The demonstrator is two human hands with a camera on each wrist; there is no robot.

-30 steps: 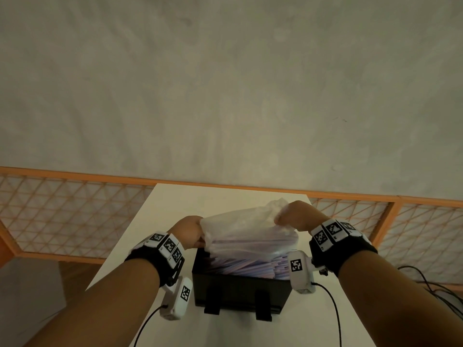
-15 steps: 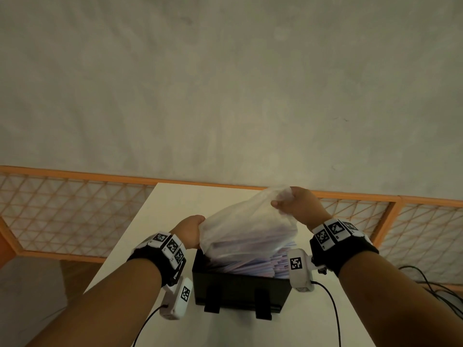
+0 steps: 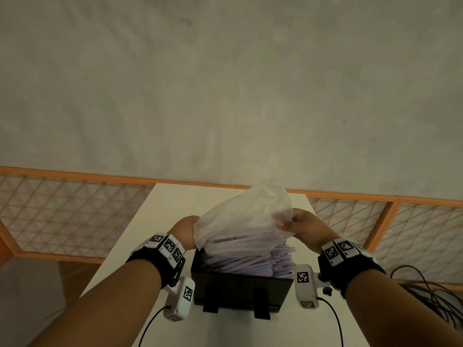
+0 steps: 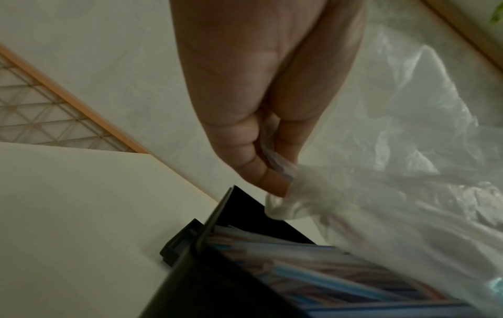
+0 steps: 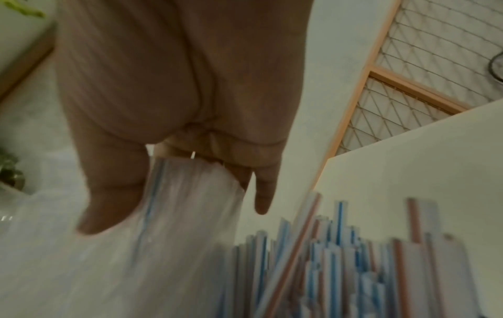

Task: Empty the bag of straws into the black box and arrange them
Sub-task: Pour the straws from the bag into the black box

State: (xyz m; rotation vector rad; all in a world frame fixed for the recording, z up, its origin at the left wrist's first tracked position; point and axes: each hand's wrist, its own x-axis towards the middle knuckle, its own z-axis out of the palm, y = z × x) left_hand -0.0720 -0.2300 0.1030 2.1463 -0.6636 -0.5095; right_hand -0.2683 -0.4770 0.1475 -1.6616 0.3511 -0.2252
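A black box (image 3: 240, 289) stands on the white table (image 3: 155, 226), filled with a heap of striped straws (image 3: 250, 261). Above it a translucent plastic bag (image 3: 246, 216) is held tilted, its far end raised, with straws still showing inside. My left hand (image 3: 186, 232) pinches the bag's left corner; the left wrist view shows fingers (image 4: 261, 163) clamped on crumpled plastic (image 4: 394, 172) over the box rim (image 4: 217, 217). My right hand (image 3: 298, 227) grips the bag's right side, thumb (image 5: 108, 200) on the bag (image 5: 163, 236), straw ends (image 5: 326, 247) sticking up beside it.
An orange-framed lattice panel (image 3: 62, 211) runs behind and beside the table, under a grey wall. Black cables (image 3: 431, 296) lie on the floor at the right. The table's left edge (image 3: 117, 249) is close to the box.
The bag's far end has risen and tilted up over the box. My right hand has slid down from the bag's top to its right side. More straws lie heaped in the box.
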